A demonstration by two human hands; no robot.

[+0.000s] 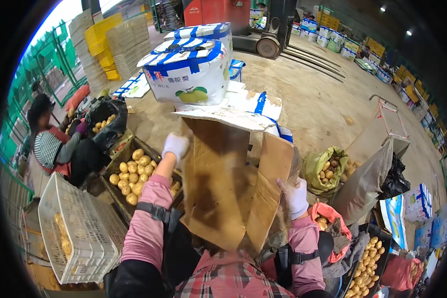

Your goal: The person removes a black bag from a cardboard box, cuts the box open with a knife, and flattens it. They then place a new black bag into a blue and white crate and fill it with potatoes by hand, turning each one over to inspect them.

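An open cardboard box (pixel 218 174), brown inside with its flaps spread, stands in front of my body. My left hand (pixel 176 145), in a white glove, is closed on the box's left edge. On the right side, my right hand (pixel 295 197), also gloved in white, grips the brown flap (pixel 270 188). Just beyond the box is a closed white carton (pixel 186 72) with blue tape and a pear picture. A dark crate of potatoes (pixel 134 174) sits beside my left forearm.
A white plastic crate (pixel 79 233) stands at the lower left, near a seated person (pixel 59 139). To the right are a green sack (pixel 325 171), a red bag (pixel 333 228) and a crate of potatoes (pixel 365 268). A forklift (pixel 268 30) is parked behind.
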